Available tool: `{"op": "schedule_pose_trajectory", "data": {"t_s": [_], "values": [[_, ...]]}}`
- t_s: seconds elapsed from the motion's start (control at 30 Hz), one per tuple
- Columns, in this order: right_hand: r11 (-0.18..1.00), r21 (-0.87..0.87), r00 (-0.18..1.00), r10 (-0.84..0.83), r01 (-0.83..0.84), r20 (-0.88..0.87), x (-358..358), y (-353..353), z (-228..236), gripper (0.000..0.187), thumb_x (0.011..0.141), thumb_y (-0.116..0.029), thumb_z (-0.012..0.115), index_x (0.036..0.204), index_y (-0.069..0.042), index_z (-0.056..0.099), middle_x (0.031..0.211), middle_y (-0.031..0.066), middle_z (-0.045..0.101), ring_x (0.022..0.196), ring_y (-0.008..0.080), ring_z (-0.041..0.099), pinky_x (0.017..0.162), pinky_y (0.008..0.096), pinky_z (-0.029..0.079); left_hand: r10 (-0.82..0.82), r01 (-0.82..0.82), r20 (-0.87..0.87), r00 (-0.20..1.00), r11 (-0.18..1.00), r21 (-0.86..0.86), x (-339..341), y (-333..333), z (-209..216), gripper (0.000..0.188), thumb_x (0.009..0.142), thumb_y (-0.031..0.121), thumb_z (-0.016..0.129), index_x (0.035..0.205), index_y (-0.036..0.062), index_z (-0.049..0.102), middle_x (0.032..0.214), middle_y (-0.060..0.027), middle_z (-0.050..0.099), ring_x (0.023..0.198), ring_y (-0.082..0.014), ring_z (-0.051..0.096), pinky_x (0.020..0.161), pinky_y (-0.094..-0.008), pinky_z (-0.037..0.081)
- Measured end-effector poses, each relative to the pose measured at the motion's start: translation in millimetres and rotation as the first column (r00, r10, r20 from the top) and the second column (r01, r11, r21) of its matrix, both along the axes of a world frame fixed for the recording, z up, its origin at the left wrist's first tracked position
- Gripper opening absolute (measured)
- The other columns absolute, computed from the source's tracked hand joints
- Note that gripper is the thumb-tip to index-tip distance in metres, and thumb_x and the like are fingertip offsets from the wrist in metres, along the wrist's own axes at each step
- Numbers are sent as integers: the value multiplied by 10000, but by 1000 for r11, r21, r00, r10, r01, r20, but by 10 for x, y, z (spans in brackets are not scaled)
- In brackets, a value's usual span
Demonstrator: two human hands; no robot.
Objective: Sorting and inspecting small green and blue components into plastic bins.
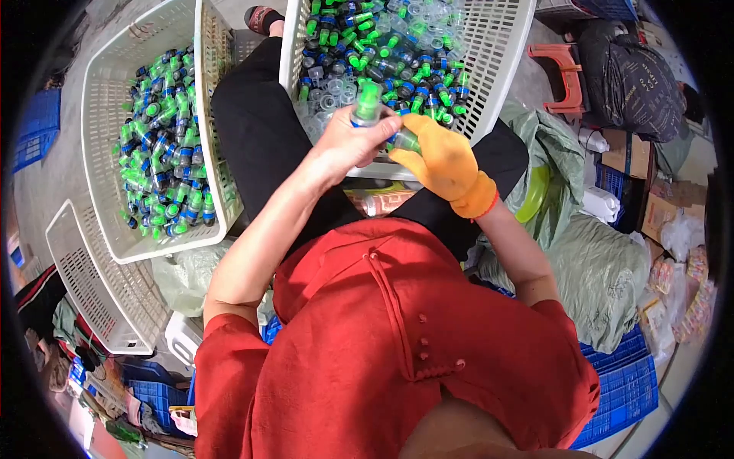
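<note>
My bare left hand is closed round a small clear-capped bottle with a green top and a blue band, held upright. My right hand, in an orange knit glove, is closed on a second small clear-and-green bottle. The two hands nearly touch at the fingertips. Below them, between my legs, stands a white slotted basket with many green, blue and black bottles and loose clear caps. The fingers partly cover both held pieces.
At the left, another white basket holds a heap of similar bottles. A further white basket leans beside it. To the right are a red plastic stool, green plastic sacks, cardboard boxes and a blue crate.
</note>
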State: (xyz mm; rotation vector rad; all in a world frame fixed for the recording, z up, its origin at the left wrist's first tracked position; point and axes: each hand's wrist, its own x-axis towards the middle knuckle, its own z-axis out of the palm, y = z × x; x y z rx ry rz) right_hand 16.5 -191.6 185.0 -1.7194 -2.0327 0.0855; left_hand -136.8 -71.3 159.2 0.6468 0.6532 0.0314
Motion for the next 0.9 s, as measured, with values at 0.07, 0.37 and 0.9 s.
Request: {"op": "schedule_pose_trajectory", "data": {"t_s": [0.07,0.37,0.9], "values": [[929,-350,843,-284,123,-456,-46,-77,68,390,831,-114,639,1185,-29,499,948,70,582,725,143,531,607,263,431,101,-136,119,988,929,344,32,-147,6,105,846,119,668,918,45,648,742,-14,622,647,-105,540,620,-248,454],[943,-330,790,-241,52,-564,-51,88,218,390,805,-181,673,1141,-35,537,991,91,597,855,246,581,731,324,458,77,-163,151,985,687,709,14,-120,-90,134,842,155,655,900,34,652,756,-54,640,651,-187,573,642,-299,478],[847,-528,947,-116,-63,-299,-437,276,301,439,798,-233,692,1181,-83,538,1025,77,611,864,266,609,710,340,478,180,236,-208,961,-153,960,-440,-163,12,189,742,97,611,900,65,511,763,-150,621,622,-358,611,540,-460,476]]}}
